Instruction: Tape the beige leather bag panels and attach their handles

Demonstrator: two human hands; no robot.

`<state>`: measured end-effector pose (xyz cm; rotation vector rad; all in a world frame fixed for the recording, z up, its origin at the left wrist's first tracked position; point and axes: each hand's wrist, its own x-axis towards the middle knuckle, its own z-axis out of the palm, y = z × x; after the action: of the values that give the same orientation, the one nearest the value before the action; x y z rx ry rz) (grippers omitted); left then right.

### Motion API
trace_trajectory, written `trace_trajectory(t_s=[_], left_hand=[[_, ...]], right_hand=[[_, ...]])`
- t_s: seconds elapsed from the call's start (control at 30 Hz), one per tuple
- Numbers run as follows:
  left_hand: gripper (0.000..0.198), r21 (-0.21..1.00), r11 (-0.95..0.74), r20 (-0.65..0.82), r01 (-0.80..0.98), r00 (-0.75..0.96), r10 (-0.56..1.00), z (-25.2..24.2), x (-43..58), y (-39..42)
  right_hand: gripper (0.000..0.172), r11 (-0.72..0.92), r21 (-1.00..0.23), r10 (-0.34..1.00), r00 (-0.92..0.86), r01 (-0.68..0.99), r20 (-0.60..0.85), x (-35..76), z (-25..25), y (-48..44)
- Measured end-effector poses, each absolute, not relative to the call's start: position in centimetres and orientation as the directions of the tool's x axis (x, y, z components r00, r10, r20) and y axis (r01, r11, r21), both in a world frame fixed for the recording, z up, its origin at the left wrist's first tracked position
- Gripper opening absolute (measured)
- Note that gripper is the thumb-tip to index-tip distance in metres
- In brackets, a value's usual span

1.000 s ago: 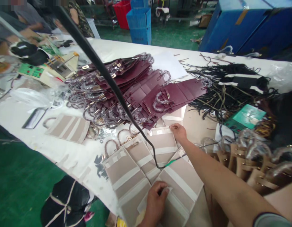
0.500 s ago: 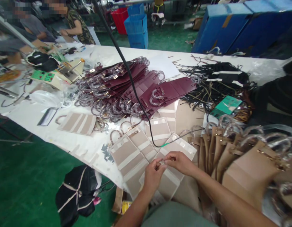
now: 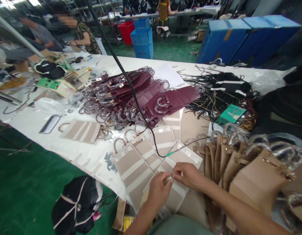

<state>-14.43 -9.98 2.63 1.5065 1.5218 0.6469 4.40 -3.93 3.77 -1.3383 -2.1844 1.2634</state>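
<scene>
My left hand [image 3: 161,186] and my right hand [image 3: 185,173] meet fingertip to fingertip over a beige bag panel [image 3: 176,195] with pale strips across it. Both are closed in a pinch. Whatever lies between the fingertips is too small to make out. Just beyond my hands rests another beige panel [image 3: 186,155] with a clear strip along its edge. More striped beige panels [image 3: 130,163] overlap to the left, some with wrapped handles. A black cable [image 3: 133,94] with a green band hangs down in front and ends near the panels.
Maroon bag pieces [image 3: 141,94] are heaped mid-table. Tan bags [image 3: 251,176] with plastic-wrapped handles stand at my right. Black straps [image 3: 221,85] pile up behind them. A black tied bundle [image 3: 75,205] lies on the green floor. Several people sit or stand further back.
My hands stay together in a pinch, shifted slightly lower in the view. The camera view has tilted up a little, while the panels and piles lie as before.
</scene>
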Motion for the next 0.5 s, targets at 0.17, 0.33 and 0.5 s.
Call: trace_trajectory(t_s=[0.17, 0.33, 0.5], left_hand=[[0.016, 0.801, 0.218, -0.248, 0.558, -0.023, 0.968, 1.6, -14.0, -8.8], [0.021, 0.846, 0.205, -0.154, 0.493, -0.142, 0.978, 0.0, -14.1, -7.2], [0.019, 0.838, 0.155, -0.158, 0.524, -0.038, 0.987, -1.8, -14.5, -7.7]], right_hand=[[0.016, 0.320, -0.675, 0.850, -0.516, 0.665, -0.105, 3.5, 3.9, -3.0], [0.022, 0.113, -0.790, 0.931, -0.341, 0.602, -0.127, 1.9, 1.3, -1.0], [0.027, -0.043, -0.817, 0.999, 0.020, 0.575, -0.038, 1.1, -1.9, 6.2]])
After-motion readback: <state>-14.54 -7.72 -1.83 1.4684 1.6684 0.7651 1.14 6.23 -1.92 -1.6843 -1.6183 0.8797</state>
